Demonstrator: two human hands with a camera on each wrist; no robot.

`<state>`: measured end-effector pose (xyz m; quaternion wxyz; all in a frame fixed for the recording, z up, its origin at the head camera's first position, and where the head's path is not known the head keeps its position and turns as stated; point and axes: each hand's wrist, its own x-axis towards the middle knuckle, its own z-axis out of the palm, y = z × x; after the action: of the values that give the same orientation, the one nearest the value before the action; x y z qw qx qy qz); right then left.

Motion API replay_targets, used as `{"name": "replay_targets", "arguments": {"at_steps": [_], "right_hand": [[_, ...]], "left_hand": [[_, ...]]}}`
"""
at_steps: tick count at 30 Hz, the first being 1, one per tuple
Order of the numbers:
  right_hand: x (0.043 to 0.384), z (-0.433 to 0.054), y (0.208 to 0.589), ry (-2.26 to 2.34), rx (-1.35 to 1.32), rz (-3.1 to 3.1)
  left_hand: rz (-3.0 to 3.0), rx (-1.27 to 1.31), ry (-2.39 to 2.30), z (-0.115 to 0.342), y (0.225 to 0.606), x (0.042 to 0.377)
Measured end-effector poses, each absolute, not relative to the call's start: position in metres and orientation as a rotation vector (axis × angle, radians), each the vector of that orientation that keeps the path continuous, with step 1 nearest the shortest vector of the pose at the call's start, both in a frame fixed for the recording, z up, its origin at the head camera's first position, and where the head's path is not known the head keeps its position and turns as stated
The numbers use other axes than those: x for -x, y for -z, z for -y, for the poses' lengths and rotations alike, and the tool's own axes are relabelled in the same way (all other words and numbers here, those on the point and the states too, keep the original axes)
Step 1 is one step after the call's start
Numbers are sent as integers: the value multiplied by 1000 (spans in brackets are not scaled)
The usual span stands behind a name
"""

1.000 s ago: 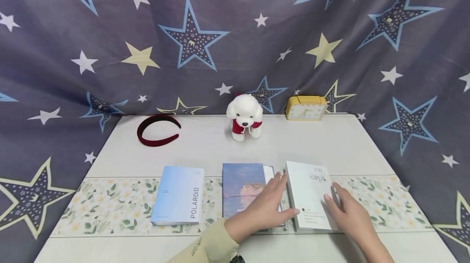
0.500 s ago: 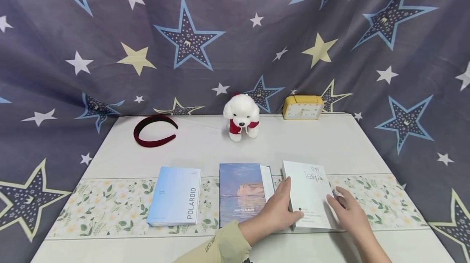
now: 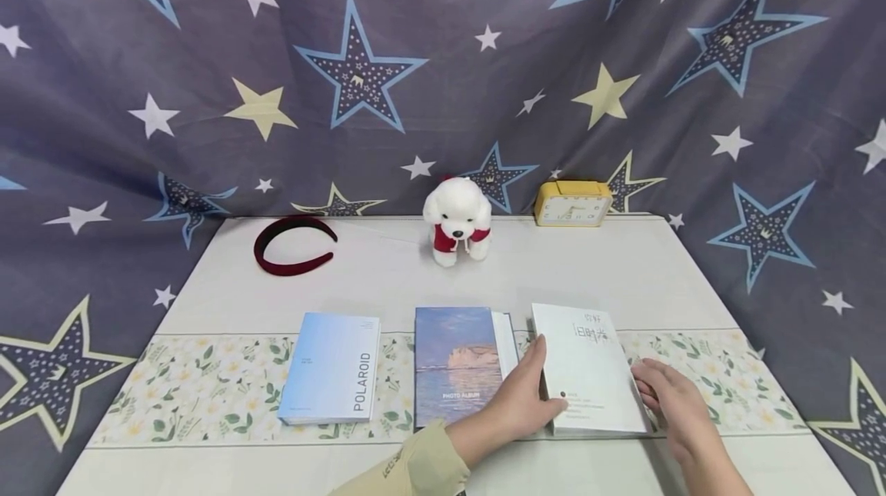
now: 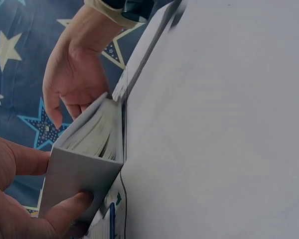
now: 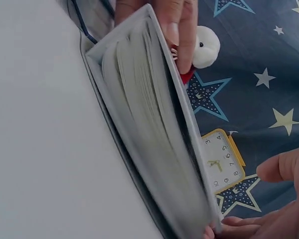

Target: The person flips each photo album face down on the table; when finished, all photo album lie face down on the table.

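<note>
A thick white photo album (image 3: 588,369) lies closed on the right part of the table. My left hand (image 3: 522,396) is at its spine side, with the thumb at the cover's lower left edge. In the left wrist view, fingers (image 4: 70,214) of that hand rest against the spine. My right hand (image 3: 681,407) is at the opposite, page side. Its fingertips touch the front cover's edge in the right wrist view, while the thumb (image 5: 274,168) stands away from the album. The pages (image 5: 139,84) show between the covers; part of the right fingertips is hidden behind the cover.
Left of the white album lies a blue photo album (image 3: 453,361) with a cliff picture, partly behind my left hand. A light blue Polaroid album (image 3: 332,369) lies farther left. Behind are a dark red headband (image 3: 266,246), a white plush dog (image 3: 457,211) and a yellow clock (image 3: 573,204).
My left hand has shifted right, off the blue album, to the white album's spine. My right hand has moved off the front cover to its right edge. The albums have not visibly moved.
</note>
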<state>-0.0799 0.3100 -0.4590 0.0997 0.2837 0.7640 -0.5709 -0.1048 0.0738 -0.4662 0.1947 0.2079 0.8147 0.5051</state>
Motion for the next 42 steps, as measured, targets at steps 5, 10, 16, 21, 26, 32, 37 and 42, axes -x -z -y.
{"name": "replay_targets", "arguments": {"at_steps": [5,10,16,21,26,32,37,42], "right_hand": [[77,-309,458,1707,-791,-2243],[74,-299,456,1645,-748,-2383],[69,-290,451,1662,-761,-2519],[64,-285,438,1735,-545,-2547],[58,-280,427,1819,-218,-2526],[53,-265,426,1753,199,-2535],[54,-256,435,1676,445,-2557],[58,-256,447,1587,529,-2614]], "left_hand": [[-2289,-584,-1401,-72,467,105],[-2323,-621,-1340,-71,466,106],[-2396,-603,-1298,-72,467,107],[-2274,-523,-1414,-76,469,107],[-2122,-448,-1544,-80,468,106],[-2008,-467,-1554,-79,453,108],[-1883,-494,-1653,-75,442,112],[-1745,-495,-1850,-74,442,113]]}}
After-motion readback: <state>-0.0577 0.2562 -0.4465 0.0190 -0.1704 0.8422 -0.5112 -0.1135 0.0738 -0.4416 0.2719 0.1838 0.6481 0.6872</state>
